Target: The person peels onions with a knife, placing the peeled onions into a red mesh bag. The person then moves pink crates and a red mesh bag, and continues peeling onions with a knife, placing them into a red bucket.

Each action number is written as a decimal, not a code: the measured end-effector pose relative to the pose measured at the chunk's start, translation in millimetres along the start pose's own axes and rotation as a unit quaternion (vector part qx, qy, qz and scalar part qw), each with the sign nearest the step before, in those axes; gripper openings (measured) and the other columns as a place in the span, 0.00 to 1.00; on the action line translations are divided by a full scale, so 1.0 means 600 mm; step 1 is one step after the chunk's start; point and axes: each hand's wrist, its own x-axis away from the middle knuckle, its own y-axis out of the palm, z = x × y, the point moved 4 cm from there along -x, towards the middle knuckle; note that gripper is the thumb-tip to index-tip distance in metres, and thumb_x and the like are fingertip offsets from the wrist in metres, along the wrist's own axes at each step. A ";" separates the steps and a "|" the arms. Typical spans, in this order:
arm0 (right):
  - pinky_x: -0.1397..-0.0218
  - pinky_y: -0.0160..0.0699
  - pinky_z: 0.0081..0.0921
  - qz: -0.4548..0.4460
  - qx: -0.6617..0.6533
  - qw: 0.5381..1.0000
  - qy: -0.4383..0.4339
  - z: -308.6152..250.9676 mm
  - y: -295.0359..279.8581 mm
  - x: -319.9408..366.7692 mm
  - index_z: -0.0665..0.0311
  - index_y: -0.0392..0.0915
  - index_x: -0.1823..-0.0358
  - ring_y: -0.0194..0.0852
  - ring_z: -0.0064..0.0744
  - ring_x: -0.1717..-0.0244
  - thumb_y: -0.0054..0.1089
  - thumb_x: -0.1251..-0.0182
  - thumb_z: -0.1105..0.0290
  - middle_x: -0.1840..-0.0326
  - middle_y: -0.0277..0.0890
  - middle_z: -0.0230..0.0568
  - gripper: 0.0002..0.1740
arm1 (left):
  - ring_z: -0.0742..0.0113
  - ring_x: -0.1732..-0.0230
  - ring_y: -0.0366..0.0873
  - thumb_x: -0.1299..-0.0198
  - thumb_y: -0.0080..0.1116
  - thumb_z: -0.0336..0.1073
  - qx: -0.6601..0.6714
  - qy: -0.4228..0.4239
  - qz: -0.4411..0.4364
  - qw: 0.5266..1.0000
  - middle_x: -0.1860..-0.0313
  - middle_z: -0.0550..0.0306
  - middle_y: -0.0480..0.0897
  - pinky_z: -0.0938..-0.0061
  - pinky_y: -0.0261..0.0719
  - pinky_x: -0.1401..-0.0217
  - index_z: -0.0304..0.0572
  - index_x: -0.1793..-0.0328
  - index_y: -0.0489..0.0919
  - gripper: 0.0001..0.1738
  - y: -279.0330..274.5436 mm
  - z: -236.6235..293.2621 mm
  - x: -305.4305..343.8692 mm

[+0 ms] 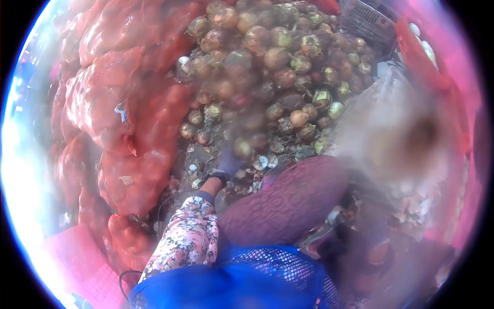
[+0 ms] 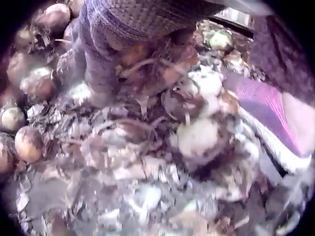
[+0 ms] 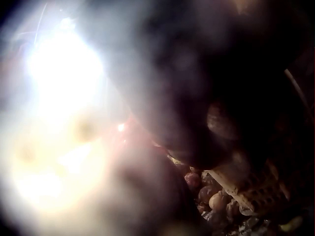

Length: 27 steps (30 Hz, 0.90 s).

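My left hand (image 1: 230,160), in a purple knitted glove, reaches down at the near edge of a big heap of onions (image 1: 275,57). In the left wrist view the gloved fingers (image 2: 101,73) point down into the litter of dry skins, with a reddish-brown onion (image 2: 135,54) just beside them under the palm. Several loose onions (image 2: 29,143) lie left of the hand. A cut, pale-faced onion (image 2: 197,137) lies to its right. A dark blurred shape (image 3: 187,83) fills much of the right wrist view; I cannot tell how my right hand's fingers lie.
Full red mesh sacks (image 1: 105,98) are stacked along the left. A plastic crate (image 1: 368,23) stands behind the heap at the right. My bent knee (image 1: 285,201) and pink-purple shoe (image 2: 266,110) are close to the left hand. Another basket (image 3: 246,194) shows beside onions in the right wrist view.
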 end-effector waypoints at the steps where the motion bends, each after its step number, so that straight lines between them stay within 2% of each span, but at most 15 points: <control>1: 0.60 0.77 0.44 -0.010 0.003 1.000 0.004 -0.001 0.002 -0.004 0.59 0.76 0.42 0.81 0.55 0.63 0.58 0.41 0.70 0.67 0.80 0.55 0.22 | 0.39 0.27 0.57 0.64 0.80 0.43 0.011 -0.061 -0.052 0.997 0.30 0.35 0.60 0.55 0.60 0.25 0.42 0.23 0.53 0.62 0.007 -0.016 0.015; 2: 0.59 0.77 0.44 0.002 -0.014 1.000 -0.002 0.000 0.005 -0.007 0.59 0.76 0.42 0.80 0.55 0.62 0.59 0.41 0.70 0.66 0.80 0.56 0.23 | 0.37 0.26 0.56 0.61 0.79 0.43 0.002 0.019 0.009 1.000 0.28 0.34 0.58 0.55 0.60 0.25 0.41 0.22 0.50 0.63 0.061 -0.094 0.032; 5: 0.57 0.78 0.44 0.023 -0.039 0.999 -0.014 0.004 0.015 -0.009 0.60 0.76 0.42 0.80 0.56 0.60 0.59 0.42 0.71 0.64 0.80 0.57 0.24 | 0.36 0.24 0.53 0.58 0.77 0.43 -0.002 0.031 0.083 0.996 0.23 0.36 0.53 0.53 0.60 0.25 0.41 0.20 0.47 0.63 0.099 -0.145 0.066; 6: 0.57 0.78 0.44 0.022 -0.028 0.999 -0.016 0.002 0.013 -0.008 0.60 0.76 0.41 0.80 0.56 0.60 0.59 0.42 0.71 0.64 0.80 0.57 0.24 | 0.40 0.25 0.58 0.56 0.76 0.44 -0.016 0.003 0.080 0.997 0.24 0.37 0.57 0.58 0.63 0.27 0.40 0.21 0.50 0.59 0.079 -0.121 0.082; 9: 0.56 0.78 0.44 0.021 -0.021 0.999 -0.032 0.012 0.021 -0.010 0.60 0.77 0.42 0.80 0.56 0.59 0.60 0.42 0.70 0.64 0.80 0.57 0.24 | 0.47 0.31 0.68 0.53 0.75 0.43 0.072 -0.073 0.049 0.994 0.31 0.38 0.69 0.64 0.68 0.30 0.37 0.25 0.59 0.51 0.036 -0.103 0.083; 10: 0.56 0.78 0.44 0.021 -0.023 0.999 -0.038 0.017 0.025 -0.011 0.60 0.77 0.42 0.80 0.56 0.59 0.60 0.42 0.70 0.65 0.80 0.57 0.24 | 0.52 0.41 0.77 0.49 0.72 0.40 0.064 -0.058 0.108 0.990 0.42 0.41 0.79 0.67 0.73 0.37 0.34 0.35 0.71 0.37 0.024 -0.112 0.075; 13: 0.58 0.78 0.45 0.029 -0.027 0.998 -0.047 0.024 0.029 -0.011 0.58 0.77 0.44 0.80 0.56 0.62 0.59 0.40 0.66 0.66 0.80 0.56 0.21 | 0.52 0.47 0.80 0.47 0.70 0.37 0.161 -0.123 0.153 0.967 0.48 0.44 0.82 0.65 0.76 0.42 0.35 0.43 0.78 0.26 -0.012 -0.114 0.052; 14: 0.59 0.78 0.46 0.033 -0.027 0.998 -0.051 0.022 0.028 -0.011 0.57 0.77 0.44 0.80 0.57 0.62 0.59 0.39 0.64 0.66 0.80 0.56 0.20 | 0.52 0.51 0.81 0.45 0.69 0.37 0.127 -0.036 0.175 0.976 0.53 0.46 0.83 0.65 0.78 0.47 0.38 0.48 0.80 0.20 -0.017 -0.108 0.031; 17: 0.61 0.78 0.47 0.045 -0.026 0.996 -0.068 0.020 0.028 -0.010 0.56 0.78 0.46 0.80 0.57 0.65 0.58 0.37 0.61 0.68 0.81 0.55 0.18 | 0.50 0.49 0.79 0.43 0.65 0.37 -0.018 0.085 0.068 0.994 0.52 0.45 0.81 0.63 0.77 0.46 0.39 0.45 0.79 0.20 -0.002 -0.039 -0.014; 18: 0.62 0.78 0.48 0.051 -0.026 0.995 -0.076 0.021 0.028 -0.010 0.55 0.78 0.47 0.80 0.57 0.65 0.58 0.36 0.59 0.68 0.81 0.55 0.18 | 0.50 0.49 0.79 0.43 0.64 0.37 -0.020 0.144 0.060 0.988 0.52 0.46 0.81 0.61 0.77 0.46 0.40 0.46 0.79 0.19 0.005 -0.005 -0.019; 20: 0.63 0.78 0.49 0.064 -0.024 0.993 -0.093 0.022 0.027 -0.010 0.54 0.78 0.48 0.80 0.58 0.67 0.57 0.34 0.57 0.69 0.81 0.55 0.17 | 0.49 0.48 0.78 0.44 0.62 0.37 -0.025 0.260 0.044 0.964 0.51 0.46 0.79 0.58 0.76 0.46 0.41 0.48 0.79 0.17 0.025 0.060 -0.031; 23: 0.64 0.78 0.50 0.071 -0.020 0.992 -0.102 0.026 0.030 -0.007 0.53 0.78 0.47 0.80 0.58 0.68 0.56 0.33 0.54 0.70 0.81 0.54 0.18 | 0.48 0.46 0.76 0.46 0.61 0.39 -0.227 0.341 0.075 0.909 0.51 0.46 0.77 0.55 0.75 0.45 0.45 0.50 0.77 0.17 0.083 0.070 -0.081; 24: 0.64 0.78 0.49 0.073 -0.018 0.991 -0.107 0.026 0.030 -0.006 0.53 0.78 0.45 0.80 0.58 0.68 0.55 0.33 0.53 0.70 0.81 0.55 0.20 | 0.49 0.47 0.77 0.48 0.62 0.40 -0.282 0.316 0.047 0.905 0.54 0.48 0.78 0.55 0.78 0.49 0.48 0.50 0.77 0.18 0.117 0.049 -0.105; 27: 0.63 0.78 0.49 0.085 -0.016 0.989 -0.122 0.026 0.024 -0.003 0.54 0.77 0.42 0.80 0.57 0.67 0.56 0.34 0.55 0.70 0.81 0.55 0.22 | 0.50 0.49 0.78 0.49 0.62 0.39 -0.340 0.232 -0.028 0.911 0.56 0.50 0.79 0.55 0.80 0.55 0.48 0.48 0.76 0.20 0.150 0.053 -0.143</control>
